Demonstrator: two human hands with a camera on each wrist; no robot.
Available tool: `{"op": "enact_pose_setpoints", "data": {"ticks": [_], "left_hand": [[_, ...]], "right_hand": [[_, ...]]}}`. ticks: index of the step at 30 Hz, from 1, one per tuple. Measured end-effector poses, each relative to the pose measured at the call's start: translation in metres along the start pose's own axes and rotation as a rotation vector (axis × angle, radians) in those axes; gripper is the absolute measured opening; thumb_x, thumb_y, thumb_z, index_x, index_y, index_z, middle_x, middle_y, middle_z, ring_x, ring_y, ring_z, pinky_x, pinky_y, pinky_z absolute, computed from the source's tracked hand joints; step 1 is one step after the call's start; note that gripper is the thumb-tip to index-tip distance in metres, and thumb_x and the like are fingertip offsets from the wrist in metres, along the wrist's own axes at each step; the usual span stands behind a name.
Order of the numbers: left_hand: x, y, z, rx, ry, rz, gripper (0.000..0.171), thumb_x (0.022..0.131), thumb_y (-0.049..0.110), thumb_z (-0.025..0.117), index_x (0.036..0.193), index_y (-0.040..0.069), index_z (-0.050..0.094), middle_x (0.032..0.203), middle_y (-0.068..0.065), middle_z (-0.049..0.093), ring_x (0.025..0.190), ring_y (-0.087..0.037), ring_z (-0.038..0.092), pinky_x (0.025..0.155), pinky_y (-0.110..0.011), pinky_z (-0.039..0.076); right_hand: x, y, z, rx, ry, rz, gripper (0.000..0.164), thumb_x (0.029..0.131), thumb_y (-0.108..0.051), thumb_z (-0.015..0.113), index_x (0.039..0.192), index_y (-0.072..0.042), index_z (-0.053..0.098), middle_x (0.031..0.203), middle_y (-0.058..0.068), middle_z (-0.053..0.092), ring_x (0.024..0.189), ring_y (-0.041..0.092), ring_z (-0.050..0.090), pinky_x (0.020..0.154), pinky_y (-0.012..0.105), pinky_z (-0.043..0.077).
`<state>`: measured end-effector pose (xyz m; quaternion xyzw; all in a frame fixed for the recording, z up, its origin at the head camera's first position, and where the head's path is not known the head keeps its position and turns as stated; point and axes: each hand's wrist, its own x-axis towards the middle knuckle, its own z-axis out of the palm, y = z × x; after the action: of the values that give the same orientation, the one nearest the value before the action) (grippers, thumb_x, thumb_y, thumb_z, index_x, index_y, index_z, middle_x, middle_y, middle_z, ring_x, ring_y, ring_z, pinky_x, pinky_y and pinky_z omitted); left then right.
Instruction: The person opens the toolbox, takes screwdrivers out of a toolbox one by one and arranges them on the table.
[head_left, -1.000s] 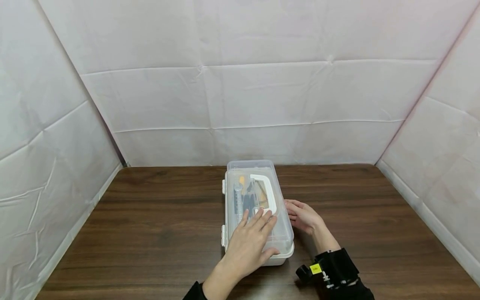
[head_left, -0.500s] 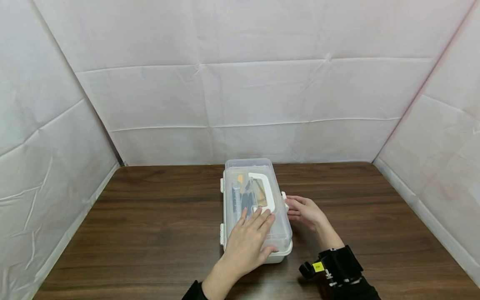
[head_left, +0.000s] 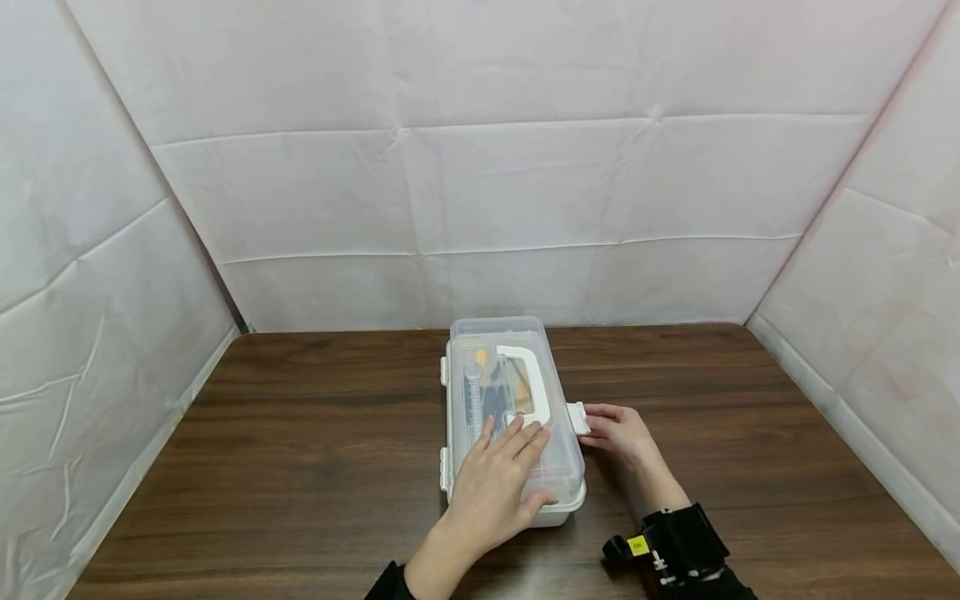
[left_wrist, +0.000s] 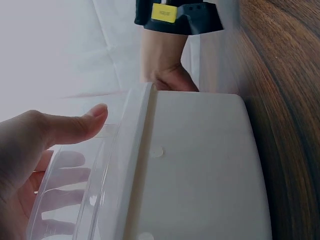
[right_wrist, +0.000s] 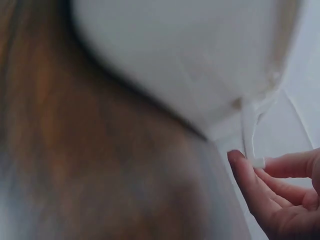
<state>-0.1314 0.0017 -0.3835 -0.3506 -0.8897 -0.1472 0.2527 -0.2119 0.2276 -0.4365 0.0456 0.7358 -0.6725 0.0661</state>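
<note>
A storage box (head_left: 551, 517) with a clear lid (head_left: 558, 467) and a white carry handle (head_left: 536, 379) lies on the table. Through the lid show dark and yellow items and a ruled clear tube, too blurred to name surely. My left hand (head_left: 498, 492) rests flat on the near part of the lid, fingers spread; in the left wrist view its fingers show through the clear plastic. On the box's right side a white latch (head_left: 577, 418) sticks outward. My right hand (head_left: 618, 433) pinches the latch's outer edge between thumb and fingers, also seen in the right wrist view.
A dark wood-grain table (head_left: 337, 433) carries the box. White fabric walls (head_left: 480, 183) stand behind and at both sides. Two white hinges, one of them the near hinge (head_left: 446, 468), sit along the box's left edge. A black wrist camera (head_left: 675, 546) is strapped to the right forearm.
The white latch has swung outward from the box's right side, and my right hand has moved slightly right and down with it. My left hand has stayed on the lid.
</note>
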Motion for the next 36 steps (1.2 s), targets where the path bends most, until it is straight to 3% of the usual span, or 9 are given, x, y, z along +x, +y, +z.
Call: {"op": "enact_pose_setpoints", "data": {"ticks": [7, 11, 16, 20, 23, 30, 33, 36], "left_hand": [[-0.002, 0.0, -0.005, -0.1, 0.066, -0.05, 0.066, 0.061, 0.044, 0.075, 0.114, 0.007, 0.059, 0.115, -0.002, 0.058, 0.11, -0.021, 0.051, 0.096, -0.044, 0.031], [-0.003, -0.003, -0.009, -0.157, 0.118, -0.064, 0.068, 0.06, 0.042, 0.077, 0.115, 0.007, 0.059, 0.112, -0.003, 0.06, 0.11, -0.022, 0.051, 0.094, -0.045, 0.034], [-0.003, -0.005, -0.013, -0.193, 0.167, -0.068, 0.066, 0.059, 0.04, 0.078, 0.112, 0.006, 0.061, 0.11, -0.004, 0.061, 0.11, -0.022, 0.051, 0.092, -0.046, 0.035], [-0.003, -0.006, -0.017, -0.208, 0.199, -0.083, 0.065, 0.058, 0.038, 0.08, 0.11, 0.004, 0.062, 0.11, -0.005, 0.061, 0.109, -0.023, 0.052, 0.091, -0.045, 0.037], [-0.002, -0.007, -0.021, -0.23, 0.204, -0.098, 0.065, 0.057, 0.036, 0.081, 0.11, 0.004, 0.061, 0.111, -0.007, 0.06, 0.108, -0.023, 0.053, 0.091, -0.044, 0.037], [-0.003, -0.007, -0.034, -0.247, 0.186, -0.131, 0.063, 0.063, 0.036, 0.078, 0.114, 0.005, 0.058, 0.115, -0.007, 0.056, 0.106, -0.021, 0.052, 0.087, -0.037, 0.042], [-0.003, -0.004, -0.045, -0.243, 0.246, -0.13, 0.059, 0.068, 0.035, 0.075, 0.115, 0.004, 0.057, 0.116, -0.008, 0.054, 0.106, -0.021, 0.052, 0.085, -0.033, 0.043], [-0.001, 0.001, -0.056, -0.198, 0.344, -0.075, 0.056, 0.069, 0.031, 0.074, 0.113, 0.001, 0.056, 0.116, -0.011, 0.054, 0.107, -0.024, 0.051, 0.087, -0.035, 0.042]], "right_hand": [[-0.006, 0.002, 0.005, -0.305, 0.176, -0.125, 0.024, 0.083, -0.001, 0.058, 0.101, 0.014, 0.057, 0.079, 0.015, 0.062, 0.062, 0.012, 0.059, 0.057, 0.027, 0.05], [-0.013, -0.008, 0.008, -0.29, 0.213, -0.183, 0.021, 0.084, -0.006, 0.057, 0.095, 0.012, 0.059, 0.067, 0.009, 0.06, 0.053, 0.01, 0.055, 0.05, 0.023, 0.047], [-0.026, -0.028, 0.012, -0.143, 0.059, -0.129, 0.031, 0.087, -0.016, 0.056, 0.099, 0.013, 0.057, 0.065, 0.007, 0.058, 0.052, 0.011, 0.053, 0.049, 0.022, 0.046], [-0.036, -0.042, 0.014, -0.098, -0.102, -0.069, 0.034, 0.09, -0.018, 0.052, 0.105, 0.013, 0.053, 0.07, 0.006, 0.057, 0.055, 0.011, 0.054, 0.052, 0.023, 0.047], [-0.04, -0.048, 0.016, -0.046, -0.176, -0.069, 0.032, 0.09, -0.018, 0.052, 0.103, 0.012, 0.052, 0.071, 0.005, 0.056, 0.057, 0.01, 0.053, 0.053, 0.023, 0.047], [-0.045, -0.06, 0.023, 0.09, -0.274, -0.144, 0.02, 0.089, -0.013, 0.053, 0.096, 0.006, 0.053, 0.07, 0.003, 0.052, 0.057, 0.009, 0.05, 0.054, 0.021, 0.045], [-0.044, -0.069, 0.028, 0.102, -0.297, -0.151, 0.016, 0.088, -0.01, 0.054, 0.093, 0.005, 0.054, 0.069, 0.003, 0.052, 0.056, 0.009, 0.049, 0.052, 0.02, 0.043], [-0.043, -0.08, 0.034, 0.094, -0.312, -0.15, 0.015, 0.088, -0.008, 0.054, 0.093, 0.007, 0.052, 0.068, 0.002, 0.053, 0.056, 0.009, 0.05, 0.051, 0.019, 0.043]]}}
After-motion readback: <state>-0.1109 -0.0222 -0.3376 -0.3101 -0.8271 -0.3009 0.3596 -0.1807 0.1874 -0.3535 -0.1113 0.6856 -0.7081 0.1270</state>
